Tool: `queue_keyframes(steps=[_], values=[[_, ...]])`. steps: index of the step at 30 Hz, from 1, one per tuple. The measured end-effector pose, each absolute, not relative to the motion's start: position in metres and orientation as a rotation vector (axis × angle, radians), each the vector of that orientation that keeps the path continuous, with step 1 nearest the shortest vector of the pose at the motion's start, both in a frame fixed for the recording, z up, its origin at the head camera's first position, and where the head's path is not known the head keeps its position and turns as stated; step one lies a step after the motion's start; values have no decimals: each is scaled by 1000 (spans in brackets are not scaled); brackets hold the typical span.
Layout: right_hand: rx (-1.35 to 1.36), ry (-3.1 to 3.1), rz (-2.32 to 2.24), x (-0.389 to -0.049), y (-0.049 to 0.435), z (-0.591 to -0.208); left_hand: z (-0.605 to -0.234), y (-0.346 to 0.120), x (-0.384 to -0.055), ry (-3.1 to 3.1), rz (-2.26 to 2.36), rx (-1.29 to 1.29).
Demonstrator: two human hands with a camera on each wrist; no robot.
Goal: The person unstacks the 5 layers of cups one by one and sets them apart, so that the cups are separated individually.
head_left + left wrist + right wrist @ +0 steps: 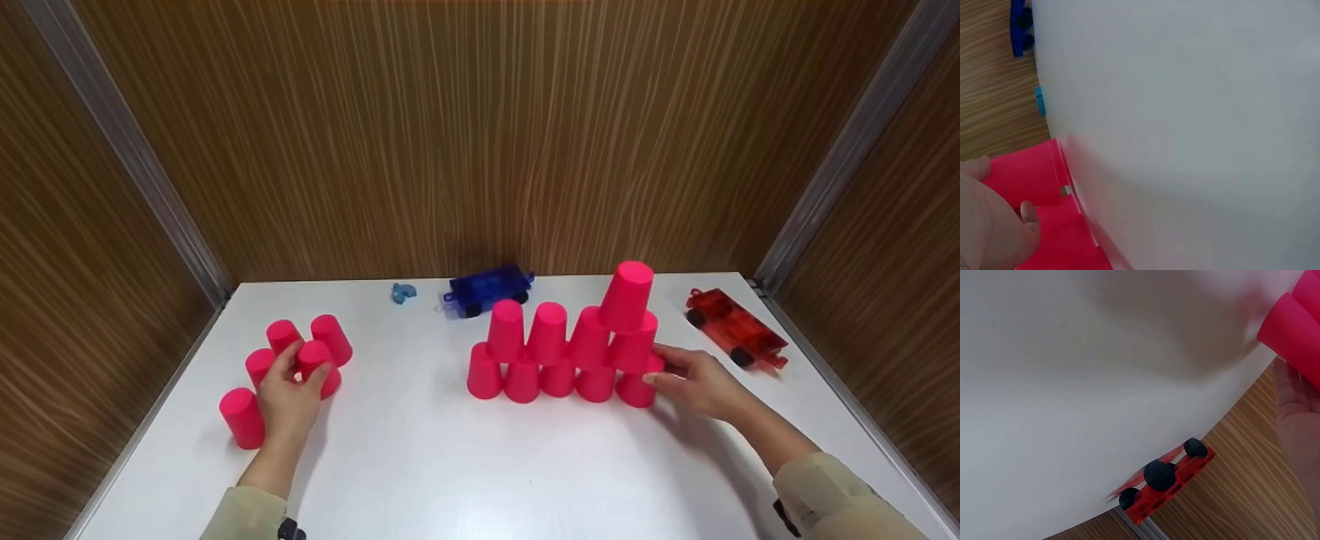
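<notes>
At the left of the table, my left hand (289, 397) pinches a pink cup (321, 367), thumb on its right side and fingers behind. The cup stands upside down among several others, such as the pink cup (241, 416) nearest me. In the left wrist view, thumb and fingertip lie against pink cups (1027, 174). On the right, upside-down cups form a stacked wall (520, 379): a bottom row, a second row, and one top cup (628, 296) near the right end. My right hand (701, 382) holds the end cup (637, 390) of the bottom row between thumb and fingers.
A blue toy wagon (491, 289) sits at the back, behind the stacked cups, with a small light-blue piece (403, 292) to its left. Beyond my right hand is a red toy wagon (735, 326). Wood-grain panels (480, 135) enclose the white table.
</notes>
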State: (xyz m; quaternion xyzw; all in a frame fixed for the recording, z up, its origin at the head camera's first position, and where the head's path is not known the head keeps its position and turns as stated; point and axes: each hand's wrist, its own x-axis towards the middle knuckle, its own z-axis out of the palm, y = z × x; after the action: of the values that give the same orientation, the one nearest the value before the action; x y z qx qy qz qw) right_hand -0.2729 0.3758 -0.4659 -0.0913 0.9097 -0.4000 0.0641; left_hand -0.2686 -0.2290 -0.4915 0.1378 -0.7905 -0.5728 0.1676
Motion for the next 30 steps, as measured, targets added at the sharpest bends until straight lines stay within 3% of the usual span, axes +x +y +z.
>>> queue_keyframes(steps=[30], values=[[-240, 2714, -1231, -273, 375, -466, -496, -231, -272, -2274, -1621, 416]])
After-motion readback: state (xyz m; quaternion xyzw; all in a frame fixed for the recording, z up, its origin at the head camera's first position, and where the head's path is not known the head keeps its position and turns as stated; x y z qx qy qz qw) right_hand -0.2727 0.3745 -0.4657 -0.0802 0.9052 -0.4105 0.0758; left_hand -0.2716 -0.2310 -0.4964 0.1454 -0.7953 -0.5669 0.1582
